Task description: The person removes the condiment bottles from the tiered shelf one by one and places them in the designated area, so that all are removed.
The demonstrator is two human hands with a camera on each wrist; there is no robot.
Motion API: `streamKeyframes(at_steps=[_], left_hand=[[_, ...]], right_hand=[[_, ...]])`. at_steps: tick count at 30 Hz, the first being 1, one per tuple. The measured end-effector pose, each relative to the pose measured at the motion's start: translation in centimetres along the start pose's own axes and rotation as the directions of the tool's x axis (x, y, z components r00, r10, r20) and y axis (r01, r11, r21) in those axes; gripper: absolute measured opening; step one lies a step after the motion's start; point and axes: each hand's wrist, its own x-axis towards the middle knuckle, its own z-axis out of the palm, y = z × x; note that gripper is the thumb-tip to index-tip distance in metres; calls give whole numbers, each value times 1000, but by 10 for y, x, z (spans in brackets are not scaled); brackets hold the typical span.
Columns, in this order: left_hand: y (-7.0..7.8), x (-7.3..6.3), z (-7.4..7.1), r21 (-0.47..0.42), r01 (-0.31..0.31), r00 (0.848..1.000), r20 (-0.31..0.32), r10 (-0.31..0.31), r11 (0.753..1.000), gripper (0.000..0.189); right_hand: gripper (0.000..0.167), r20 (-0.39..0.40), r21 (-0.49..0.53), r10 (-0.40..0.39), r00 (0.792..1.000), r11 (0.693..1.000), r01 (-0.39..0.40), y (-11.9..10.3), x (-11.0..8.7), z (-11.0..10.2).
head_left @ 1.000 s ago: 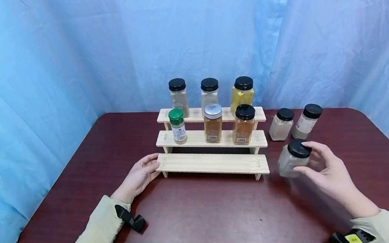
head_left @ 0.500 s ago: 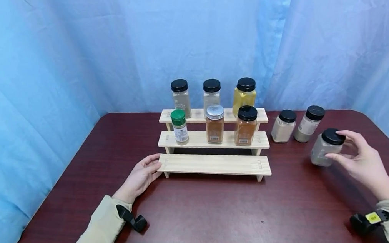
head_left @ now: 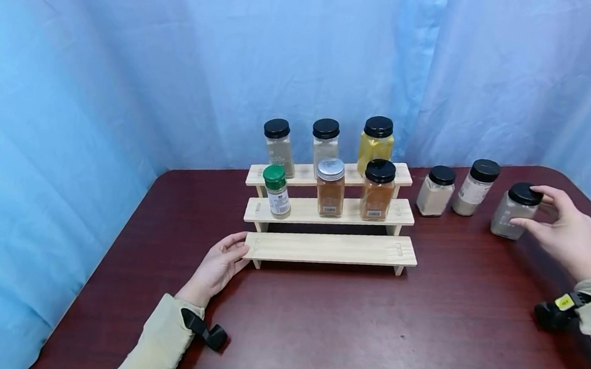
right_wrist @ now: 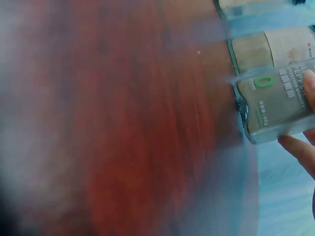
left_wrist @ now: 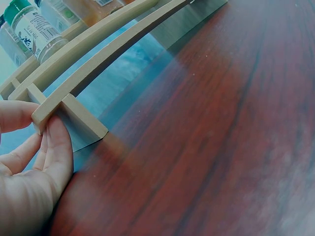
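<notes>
At the right of the table, my right hand (head_left: 568, 232) grips a square spice jar (head_left: 511, 215) with grey powder and a black lid, thumb and fingers around its upper part. The same pepper jar (right_wrist: 275, 101) shows its printed label in the right wrist view. My left hand (head_left: 220, 266) pinches the left end of the lowest step of a three-tier wooden rack (head_left: 329, 251); in the left wrist view the thumb and fingers (left_wrist: 59, 147) clasp the board's end. On the middle tier stand a green-capped bottle (head_left: 277, 193), a silver-lidded jar (head_left: 330, 190) and a black-lidded jar (head_left: 377, 194) of orange-brown powder.
The top tier bears two grey-powder jars (head_left: 279, 154) (head_left: 325, 146) and a yellow-powder jar (head_left: 375, 147). Right of the rack, a beige-powder jar (head_left: 435, 194) and a white-labelled jar (head_left: 474, 191) stand on the dark red table (head_left: 325, 328). Blue curtains (head_left: 233, 56) hang behind.
My right hand has carried the pepper jar rightward and back, from near the rack's right end to beside the white-labelled jar. The left hand keeps its hold on the rack.
</notes>
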Motion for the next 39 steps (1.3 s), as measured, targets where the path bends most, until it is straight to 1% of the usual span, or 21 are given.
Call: streamKeyframes(at_steps=[2, 5, 9, 11, 16, 20, 23, 27, 29, 31, 34, 39], left_hand=[[1, 1, 0, 2, -2, 1000, -4, 2, 1000, 48], [2, 1, 1, 6, -1, 1000, -11, 2, 1000, 48], [3, 2, 0, 9, -1, 1000, -15, 1, 1000, 48], [3, 2, 0, 7, 0, 1000, -14, 1, 1000, 48], [1, 2, -1, 16, -1, 1000, -9, 1, 1000, 48], [1, 2, -1, 18, -3, 1000, -11, 3, 1000, 48], [1, 3, 0, 15, -3, 1000, -12, 3, 1000, 48], [2, 3, 1, 11, -1, 1000, -11, 1, 1000, 48], [2, 3, 1, 7, -2, 1000, -12, 2, 1000, 48], [1, 3, 1, 0, -3, 1000, -11, 3, 1000, 47], [0, 2, 1, -7, -3, 1000, -10, 3, 1000, 47], [0, 1, -1, 1, -3, 1000, -2, 3, 1000, 48]], right_hand=[[76, -3, -20, 22, 1000, 1000, -22, 1, 2, 1], [74, -3, -22, 31, 1000, 999, -31, 4, 6, 2], [72, -6, -17, 9, 1000, 1000, -9, 7, 13, 4], [71, -12, -15, -17, 1000, 1000, 16, 7, 17, 5], [69, -20, -44, -51, 998, 998, 50, 7, 23, 6], [69, -30, -85, -53, 998, 995, 50, 8, 29, 7], [69, -39, -117, -38, 999, 993, 33, 8, 33, 8], [69, -43, -122, -34, 998, 992, 29, 7, 37, 6], [68, -43, -107, -50, 998, 993, 45, 7, 38, 5], [68, -46, -109, -50, 998, 993, 45, 6, 40, 4], [68, -43, -110, -41, 998, 993, 36, 6, 41, 4], [69, 6, -111, 15, 1000, 994, -14, 8, 45, 5]])
